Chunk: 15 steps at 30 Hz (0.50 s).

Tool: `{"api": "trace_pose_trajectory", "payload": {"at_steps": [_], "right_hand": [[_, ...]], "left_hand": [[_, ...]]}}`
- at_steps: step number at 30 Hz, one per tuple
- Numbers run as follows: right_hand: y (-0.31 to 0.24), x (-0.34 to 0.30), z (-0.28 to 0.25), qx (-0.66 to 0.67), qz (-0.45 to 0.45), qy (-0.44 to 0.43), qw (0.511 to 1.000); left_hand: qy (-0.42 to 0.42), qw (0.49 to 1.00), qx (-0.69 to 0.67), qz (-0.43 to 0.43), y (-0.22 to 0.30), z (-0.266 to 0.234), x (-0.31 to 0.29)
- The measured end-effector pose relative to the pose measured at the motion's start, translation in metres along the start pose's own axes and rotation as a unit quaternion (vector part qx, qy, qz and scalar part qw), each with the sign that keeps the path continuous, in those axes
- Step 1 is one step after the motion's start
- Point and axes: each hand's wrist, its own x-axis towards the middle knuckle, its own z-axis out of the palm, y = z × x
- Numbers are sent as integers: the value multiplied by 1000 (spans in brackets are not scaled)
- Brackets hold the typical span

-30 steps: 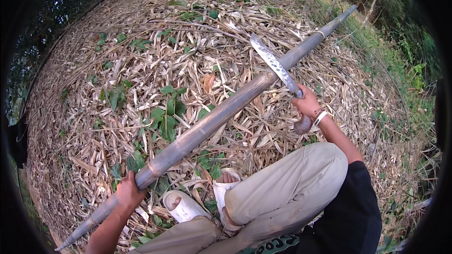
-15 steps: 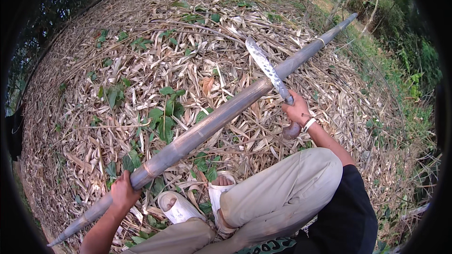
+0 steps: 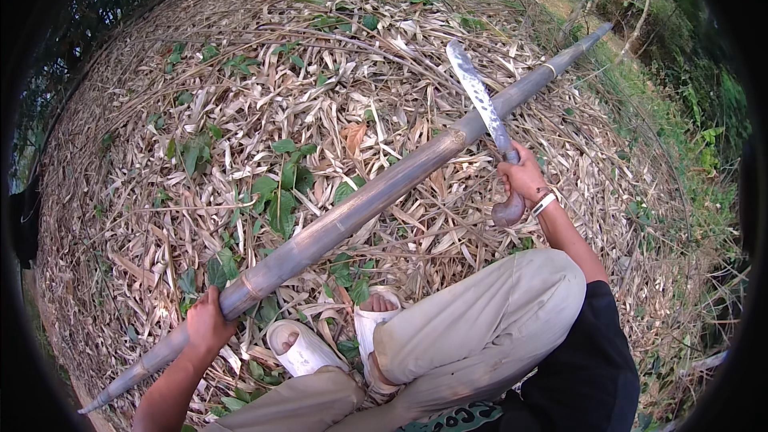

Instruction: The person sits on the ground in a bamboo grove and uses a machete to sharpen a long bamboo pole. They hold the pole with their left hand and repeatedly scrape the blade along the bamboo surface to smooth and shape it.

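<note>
A long grey-brown bamboo pole point(image 3: 344, 220) runs diagonally from the lower left to the upper right over dry leaves. Near its lower left end my left hand point(image 3: 210, 325) is wrapped round it. My right hand point(image 3: 524, 174) grips the handle of a machete point(image 3: 480, 96), whose rounded wooden butt sticks out below the fingers. The blade, pale with dark blotches, slants up and left across the pole, just beyond a lighter scraped patch at a joint. Whether the blade touches the pole I cannot tell.
Dry bamboo leaves point(image 3: 240, 128) and thin twigs cover the ground. Small green plants point(image 3: 282, 192) grow among them beside the pole. My feet in white sandals point(image 3: 308, 354) rest close to the pole's near side. Bushes and slim trunks stand at the upper right.
The machete and my right hand have shifted right and slightly up along the pole, and the blade stands steeper. My left hand keeps its hold with hardly any movement.
</note>
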Motion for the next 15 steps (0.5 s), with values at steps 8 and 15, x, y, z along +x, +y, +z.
{"api": "trace_pose_trajectory", "payload": {"at_steps": [8,15], "right_hand": [[24,-9,31,-81,-9,-37,996],[13,25,-23,78,-16,109,991]], "left_hand": [[-8,1000,-14,-7,-2,-2,1],[-36,999,-10,-14,7,-9,7]]}}
